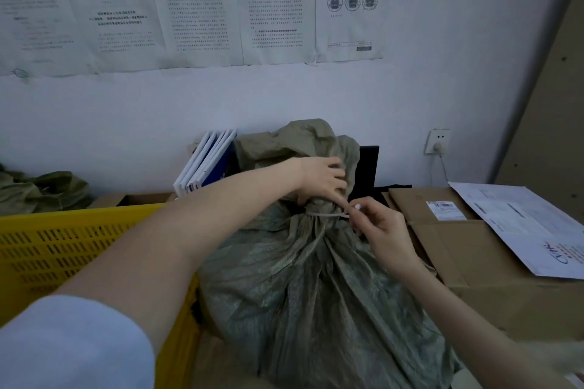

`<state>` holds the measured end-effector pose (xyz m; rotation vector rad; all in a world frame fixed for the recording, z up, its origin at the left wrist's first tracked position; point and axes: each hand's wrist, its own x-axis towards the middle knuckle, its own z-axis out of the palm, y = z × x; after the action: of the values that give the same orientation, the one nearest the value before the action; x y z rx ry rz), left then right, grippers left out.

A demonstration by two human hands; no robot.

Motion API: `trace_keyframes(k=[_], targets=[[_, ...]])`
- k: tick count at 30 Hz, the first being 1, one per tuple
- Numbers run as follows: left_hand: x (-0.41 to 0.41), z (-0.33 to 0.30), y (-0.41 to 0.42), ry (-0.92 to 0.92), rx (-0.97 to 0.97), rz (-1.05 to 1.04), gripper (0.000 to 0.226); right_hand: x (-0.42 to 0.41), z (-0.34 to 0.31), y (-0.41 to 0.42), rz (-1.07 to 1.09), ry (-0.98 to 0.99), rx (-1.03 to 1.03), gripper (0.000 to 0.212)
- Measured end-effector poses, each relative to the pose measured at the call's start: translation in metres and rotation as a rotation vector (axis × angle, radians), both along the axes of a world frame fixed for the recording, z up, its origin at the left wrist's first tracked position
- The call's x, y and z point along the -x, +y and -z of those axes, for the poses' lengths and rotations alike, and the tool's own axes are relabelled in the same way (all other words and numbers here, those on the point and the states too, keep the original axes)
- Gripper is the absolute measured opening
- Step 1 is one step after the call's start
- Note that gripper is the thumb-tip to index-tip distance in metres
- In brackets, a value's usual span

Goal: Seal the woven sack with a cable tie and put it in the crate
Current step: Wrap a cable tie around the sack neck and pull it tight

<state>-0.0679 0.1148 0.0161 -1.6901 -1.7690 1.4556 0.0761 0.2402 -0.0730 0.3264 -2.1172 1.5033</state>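
Two hands on woven sack (pixel 303 287) neck.
Left hand (pixel 320 179) grips gathered neck; right hand (pixel 380 227) pinches cable tie (pixel 328 215) end; yellow crate (pixel 47 243) beside.

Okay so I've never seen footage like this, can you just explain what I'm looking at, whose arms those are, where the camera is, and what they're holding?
There is no machine here. One wide-angle camera sits on a person's head and looks forward and down, so the two arms reaching in from the bottom are that person's own.

In the middle stands a green woven sack, its top gathered into a neck. The left hand grips the bunched fabric above the neck. A pale cable tie runs around the neck, and the right hand pinches its end, apparently to tighten it.

To the left is a yellow slotted crate; the sack is not in it yet. To the right lie flattened cardboard boxes with printed papers on top. Behind the sack some books lean against the wall, where printed sheets hang.
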Motion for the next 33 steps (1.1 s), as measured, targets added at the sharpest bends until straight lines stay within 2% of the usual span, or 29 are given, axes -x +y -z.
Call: trace_keyframes(k=[2,3,5,7,13,17,20,22,24,29,33], targets=[[0.003,-0.002,-0.006,0.003,-0.094,-0.023,0.048,-0.002,0.006,0.001,-0.006,-0.027,0.016,0.018],[0.005,-0.007,-0.01,0.006,-0.17,-0.073,0.041,-0.003,0.01,0.001,-0.007,-0.047,0.029,0.018],[0.007,-0.021,-0.017,0.007,-0.324,-0.159,0.04,-0.005,0.019,0.002,-0.006,-0.082,0.053,0.02],[0.008,-0.034,-0.019,0.003,-0.435,-0.146,0.041,-0.005,0.026,0.002,0.007,-0.097,0.089,0.02],[0.016,-0.032,-0.026,-0.032,-0.613,-0.093,0.041,0.001,0.036,0.002,0.109,-0.091,0.132,0.018],[0.018,-0.03,-0.028,-0.016,-0.648,0.014,0.034,0.013,0.032,0.008,0.181,-0.107,0.035,0.022],[0.021,-0.033,-0.026,-0.231,-0.585,0.005,0.03,0.023,0.019,0.013,0.246,-0.08,0.004,0.02],[0.028,-0.034,-0.027,-0.29,-0.541,-0.061,0.031,0.032,0.008,0.018,0.271,-0.047,-0.014,0.015],[0.03,-0.032,-0.027,-0.266,-0.535,-0.024,0.029,0.043,-0.002,0.02,0.258,-0.045,-0.081,0.014],[0.028,-0.03,-0.032,-0.047,-0.606,0.332,0.02,0.071,-0.009,0.02,0.196,-0.135,-0.233,0.013],[0.038,-0.025,-0.046,0.154,-0.688,0.288,0.026,0.062,0.014,0.02,0.131,-0.266,-0.233,0.024]])
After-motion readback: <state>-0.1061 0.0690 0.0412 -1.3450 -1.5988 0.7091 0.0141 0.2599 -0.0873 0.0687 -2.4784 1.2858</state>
